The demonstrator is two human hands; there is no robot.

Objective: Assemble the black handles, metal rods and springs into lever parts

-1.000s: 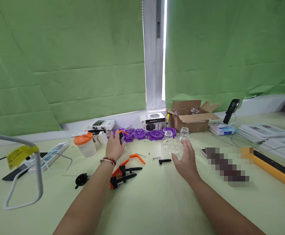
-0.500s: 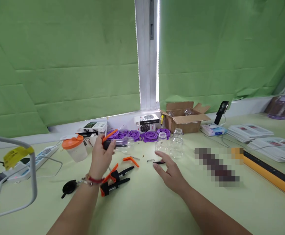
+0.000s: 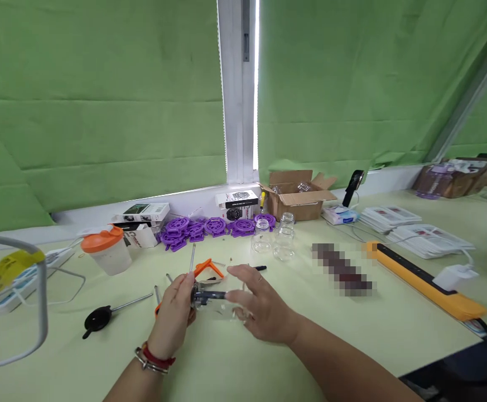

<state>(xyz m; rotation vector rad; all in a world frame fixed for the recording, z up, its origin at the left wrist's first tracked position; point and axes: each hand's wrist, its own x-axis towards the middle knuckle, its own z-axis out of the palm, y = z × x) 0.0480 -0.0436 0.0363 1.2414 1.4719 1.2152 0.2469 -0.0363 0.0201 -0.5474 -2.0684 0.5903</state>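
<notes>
A clear jar (image 3: 220, 311) with a black shaft inside lies sideways between my hands. My left hand (image 3: 173, 310) is closed around its dark end at the left. The fingers of my right hand (image 3: 264, 307) are curled round the clear end. Just behind the jar are an orange angled piece (image 3: 203, 268) and a thin metal rod (image 3: 192, 257). A short black rod (image 3: 260, 268) lies beyond my right fingers. Left of my left hand rests a black rounded knob (image 3: 99, 319) on a metal rod. Other pieces under my left hand are mostly hidden.
Clear glass jars (image 3: 285, 240) stand behind my right hand. Purple slotted discs (image 3: 215, 226) line the back, near small boxes (image 3: 237, 205) and an open carton (image 3: 297, 206). An orange-lidded cup (image 3: 109, 251) and a grey metal frame (image 3: 42, 312) are at left, an orange-black bar (image 3: 427, 285) at right.
My left hand has brought the jar down and nearer. My right hand has moved left from beside the black rod and closed on the jar's clear end. The view has turned right.
</notes>
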